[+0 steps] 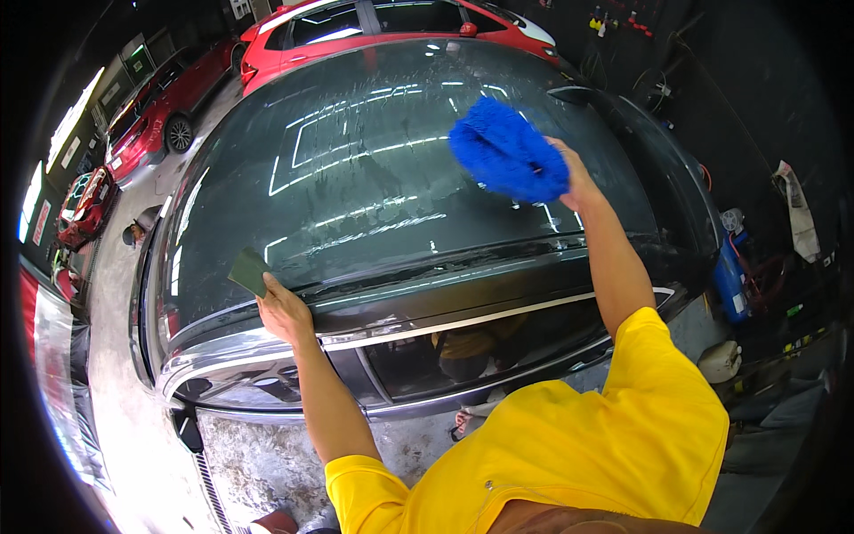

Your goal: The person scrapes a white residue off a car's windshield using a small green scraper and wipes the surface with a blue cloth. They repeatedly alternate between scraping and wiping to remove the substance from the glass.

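A dark car's glossy roof (374, 191) fills the middle of the view, wet and streaked, with ceiling lights mirrored in it. My right hand (576, 178) grips a fluffy blue cloth or wash mitt (505, 149) over the far right part of the roof; whether it touches the surface I cannot tell. Toward the roof's near left edge, my left hand (285, 310) holds a thin, dark green rectangular pad (249, 271) by its near end. Both arms reach across the side windows (463, 356) below the roof edge.
Beyond the roof stands a red and white car (334, 31); another red car (156, 125) is at the far left. A person's head (133, 234) shows beside the dark car's left end. At right are a blue cylinder (731, 280), a pale jug (719, 362) and a hanging cloth (798, 214).
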Demonstrator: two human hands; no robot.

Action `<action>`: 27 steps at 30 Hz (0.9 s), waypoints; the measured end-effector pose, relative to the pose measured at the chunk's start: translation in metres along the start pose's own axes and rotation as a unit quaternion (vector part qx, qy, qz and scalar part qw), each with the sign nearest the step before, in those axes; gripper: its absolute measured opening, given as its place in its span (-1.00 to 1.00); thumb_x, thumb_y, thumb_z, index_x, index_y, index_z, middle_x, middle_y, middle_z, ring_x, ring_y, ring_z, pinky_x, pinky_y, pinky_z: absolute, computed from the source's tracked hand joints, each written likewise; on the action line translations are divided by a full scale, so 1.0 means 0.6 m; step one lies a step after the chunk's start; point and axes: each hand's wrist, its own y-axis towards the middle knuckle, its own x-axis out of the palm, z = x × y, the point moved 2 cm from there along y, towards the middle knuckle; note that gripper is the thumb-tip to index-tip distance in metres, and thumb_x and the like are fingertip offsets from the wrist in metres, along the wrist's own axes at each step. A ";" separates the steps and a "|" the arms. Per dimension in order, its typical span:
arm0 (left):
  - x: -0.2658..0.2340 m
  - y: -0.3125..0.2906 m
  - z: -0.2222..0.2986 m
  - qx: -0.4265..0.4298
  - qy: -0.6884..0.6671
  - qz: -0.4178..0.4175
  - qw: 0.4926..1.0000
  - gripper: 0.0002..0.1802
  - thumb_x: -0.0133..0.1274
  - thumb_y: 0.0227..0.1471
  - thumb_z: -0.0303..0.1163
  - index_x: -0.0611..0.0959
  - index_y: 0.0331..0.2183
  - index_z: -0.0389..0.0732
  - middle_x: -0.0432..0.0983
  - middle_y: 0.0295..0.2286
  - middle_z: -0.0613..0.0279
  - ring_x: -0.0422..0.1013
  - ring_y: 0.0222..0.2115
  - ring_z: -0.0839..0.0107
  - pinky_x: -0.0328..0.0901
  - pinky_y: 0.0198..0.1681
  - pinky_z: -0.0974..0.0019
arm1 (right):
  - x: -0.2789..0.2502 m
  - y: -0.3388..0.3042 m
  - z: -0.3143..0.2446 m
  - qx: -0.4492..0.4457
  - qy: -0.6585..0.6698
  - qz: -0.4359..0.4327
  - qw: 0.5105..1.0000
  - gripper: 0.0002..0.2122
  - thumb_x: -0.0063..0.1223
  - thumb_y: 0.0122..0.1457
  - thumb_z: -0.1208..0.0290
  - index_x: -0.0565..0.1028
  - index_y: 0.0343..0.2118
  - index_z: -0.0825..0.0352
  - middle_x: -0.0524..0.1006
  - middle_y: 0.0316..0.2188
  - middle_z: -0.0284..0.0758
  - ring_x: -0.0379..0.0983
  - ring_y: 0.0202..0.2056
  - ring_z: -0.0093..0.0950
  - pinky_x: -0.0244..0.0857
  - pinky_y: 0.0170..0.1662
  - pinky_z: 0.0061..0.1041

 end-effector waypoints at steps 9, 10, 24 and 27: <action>0.004 0.010 -0.016 -0.005 -0.043 -0.020 0.999 -0.41 -0.18 0.36 0.01 0.64 -0.05 -0.34 0.60 -0.17 -0.21 0.47 -0.15 -0.22 0.31 -0.09 -0.06 | 0.207 -0.100 0.026 -0.433 -0.597 -0.337 0.586 -0.50 -0.03 0.29 -0.13 0.43 0.24 -0.10 0.14 0.41 -0.28 -0.07 0.42 -0.05 -0.24 0.34 0.35; 0.001 0.006 -0.011 0.020 -0.039 0.012 0.999 -0.42 -0.15 0.35 0.00 0.66 -0.10 -0.36 0.61 -0.22 -0.21 0.48 -0.20 -0.23 0.31 -0.13 -0.07 | 0.218 -0.084 0.029 -0.447 -0.622 -0.316 0.560 -0.50 -0.05 0.29 -0.15 0.44 0.24 -0.13 0.17 0.40 -0.32 -0.05 0.42 -0.08 -0.18 0.34 0.29; 0.034 0.024 -0.037 -0.062 -0.126 0.030 0.990 -0.51 -0.04 0.37 -0.14 0.62 -0.39 -0.40 0.38 -0.57 0.27 0.25 -0.50 0.46 0.19 -0.41 0.31 | 0.155 0.571 0.004 -0.044 -0.636 0.153 0.755 -0.45 -0.22 0.29 -0.02 0.27 0.35 -0.09 0.04 0.45 -0.28 -0.04 0.41 -0.02 -0.19 0.35 0.29; 0.038 0.021 -0.055 -0.068 -0.128 0.026 0.989 -0.53 -0.04 0.37 -0.11 0.64 -0.37 -0.34 0.38 -0.55 0.33 0.23 -0.49 0.53 0.17 -0.39 0.36 | 0.269 0.644 0.007 -0.097 -0.585 0.127 0.795 -0.42 -0.23 0.27 0.02 0.26 0.36 -0.04 0.01 0.46 -0.27 -0.10 0.43 -0.04 -0.24 0.36 0.28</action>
